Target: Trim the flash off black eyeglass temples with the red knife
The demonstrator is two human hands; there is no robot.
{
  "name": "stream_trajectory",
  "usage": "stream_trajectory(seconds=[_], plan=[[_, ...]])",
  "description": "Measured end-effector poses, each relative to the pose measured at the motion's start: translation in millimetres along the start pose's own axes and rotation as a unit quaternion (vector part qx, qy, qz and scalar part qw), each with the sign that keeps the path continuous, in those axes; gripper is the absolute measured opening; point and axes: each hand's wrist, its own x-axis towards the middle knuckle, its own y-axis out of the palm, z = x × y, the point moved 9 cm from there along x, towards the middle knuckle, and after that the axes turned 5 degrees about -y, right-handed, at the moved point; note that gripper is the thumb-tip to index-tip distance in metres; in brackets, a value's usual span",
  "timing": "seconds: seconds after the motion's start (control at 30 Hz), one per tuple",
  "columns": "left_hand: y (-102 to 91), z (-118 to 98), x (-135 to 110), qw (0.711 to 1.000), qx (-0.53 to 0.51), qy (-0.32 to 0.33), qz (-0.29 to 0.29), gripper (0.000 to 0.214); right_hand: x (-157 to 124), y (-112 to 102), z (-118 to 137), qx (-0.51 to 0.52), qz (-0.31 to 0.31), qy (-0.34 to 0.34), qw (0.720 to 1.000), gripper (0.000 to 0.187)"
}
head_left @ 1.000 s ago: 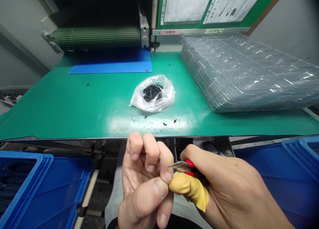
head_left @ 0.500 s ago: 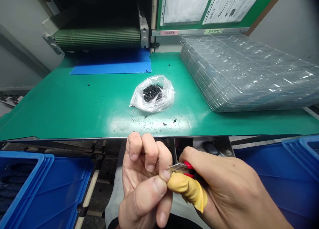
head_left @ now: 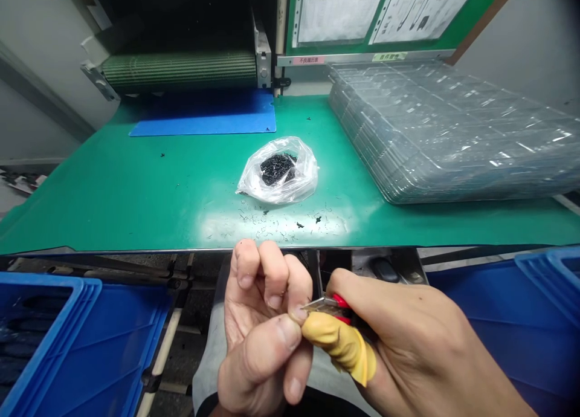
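Yellow rubber finger cot on the right hand (dark left cuff).

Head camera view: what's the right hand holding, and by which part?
The right hand holds small red-handled cutters by their red handles, mostly hidden in its grip; the metal blades point out toward the left hand.

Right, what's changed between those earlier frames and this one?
The right hand has eased the red-handled cutters slightly left, their tips moving closer to the pinched fingertips of the left hand. Nothing was visibly taken up or let go. The plastic bag of black pieces on the green mat and the stack of clear trays stayed as they were.
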Motion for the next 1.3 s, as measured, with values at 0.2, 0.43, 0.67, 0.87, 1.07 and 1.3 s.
stream_trajectory(seconds=[0.2, 0.43, 0.67, 0.87, 1.07, 1.3], plan=[[0.8, -3.2, 0.1, 0.999, 0.035, 0.010, -0.011, 0.024, -2.7, 7.5, -4.6, 0.052, 0.044, 0.019, 0.998, 0.024], [2.4, -2.1, 0.8, 1.000, 0.026, 0.018, -0.004, 0.024, -1.2, 15.1, -10.1, 0.149, 0.064, 0.040, 0.986, 0.027], [-9.3, -6.5, 10.4, 0.997, -0.022, 0.049, -0.056, 0.034, -0.5, 3.5, -22.1, 0.138, 0.004, 0.056, 0.989, 0.029], [-25.9, -18.7, 13.6, 0.987, -0.011, 0.078, -0.140, 0.039, -9.3, 13.0, -39.5, 0.104, 0.022, 0.105, 0.989, 0.024], [-23.9, -27.6, 11.1, 0.984, 0.041, 0.105, -0.140, 0.041, -9.8, 23.0, -37.3, 0.125, 0.037, 0.099, 0.986, 0.023], [-12.6, -37.8, 5.3, 0.970, 0.139, 0.161, -0.119, 0.043, -8.6, 29.1, -20.4, 0.147, 0.073, 0.056, 0.985, 0.016]])
